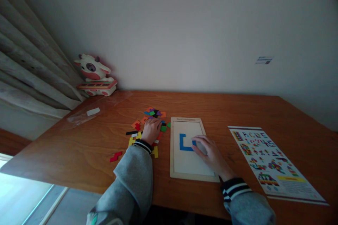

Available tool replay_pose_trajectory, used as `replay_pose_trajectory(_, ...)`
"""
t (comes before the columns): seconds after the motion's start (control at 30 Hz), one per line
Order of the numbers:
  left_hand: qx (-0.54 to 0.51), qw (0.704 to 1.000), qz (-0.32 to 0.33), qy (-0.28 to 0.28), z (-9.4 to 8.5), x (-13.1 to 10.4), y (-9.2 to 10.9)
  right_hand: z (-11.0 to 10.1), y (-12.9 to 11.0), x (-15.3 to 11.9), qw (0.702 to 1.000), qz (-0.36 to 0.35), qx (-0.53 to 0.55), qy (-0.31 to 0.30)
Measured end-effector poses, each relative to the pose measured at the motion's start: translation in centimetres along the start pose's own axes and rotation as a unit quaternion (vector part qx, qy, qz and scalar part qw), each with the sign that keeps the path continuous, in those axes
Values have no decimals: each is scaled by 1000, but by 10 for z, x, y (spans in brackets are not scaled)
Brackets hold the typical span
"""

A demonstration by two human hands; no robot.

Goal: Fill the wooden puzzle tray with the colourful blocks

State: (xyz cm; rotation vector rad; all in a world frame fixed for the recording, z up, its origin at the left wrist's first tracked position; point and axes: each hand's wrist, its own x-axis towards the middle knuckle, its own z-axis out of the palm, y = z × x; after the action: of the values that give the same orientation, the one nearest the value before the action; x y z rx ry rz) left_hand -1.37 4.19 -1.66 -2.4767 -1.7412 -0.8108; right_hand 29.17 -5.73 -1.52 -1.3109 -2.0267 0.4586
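Observation:
My left hand point(151, 130) reaches over a spread of loose coloured puzzle pieces point(155, 112). Its fingers are stretched forward and low over the pieces, partly covering them, and I see nothing held in them. To its right lies a shallow wooden puzzle tray point(172, 161) with a pale inside. A blue U-shaped outline of puzzle pieces point(182, 144) sits in the tray's upper half. My right hand point(208, 151) rests over the tray's right side, thumb and forefinger closed about the blue right-hand end of that shape. The join between the blue pieces cannot be made out.
A printed pattern sheet point(274, 161) lies on the wooden table point(211, 109) at the right. A red zigzag piece point(116, 156) lies apart at the left. Clear plastic wrapping point(81, 116) and a cow-shaped toy keyboard point(96, 77) are at the back left, beside a curtain point(29, 49).

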Motion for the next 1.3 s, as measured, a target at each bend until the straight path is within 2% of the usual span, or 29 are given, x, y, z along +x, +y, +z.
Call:
replay_pose_trajectory(0.17,-6,1000,-17,9,-3,4,-5,-4,-4,0,999,17,35,10)
replay_pose_trajectory(0.57,-32,993,-109,24,-4,15,1,-2,-1,-1,998,41,49,14)
replay_pose_trajectory(0.73,-57,994,-93,19,-2,15,0,-3,-1,-2,998,47,44,11)
replay_pose_trajectory(1.0,-61,998,7,-5,1,15,2,-4,-2,-1,998,43,46,26)
replay_pose_trajectory(1.3,-41,999,-26,10,0,15,-3,-5,-6,-1,997,53,49,18)
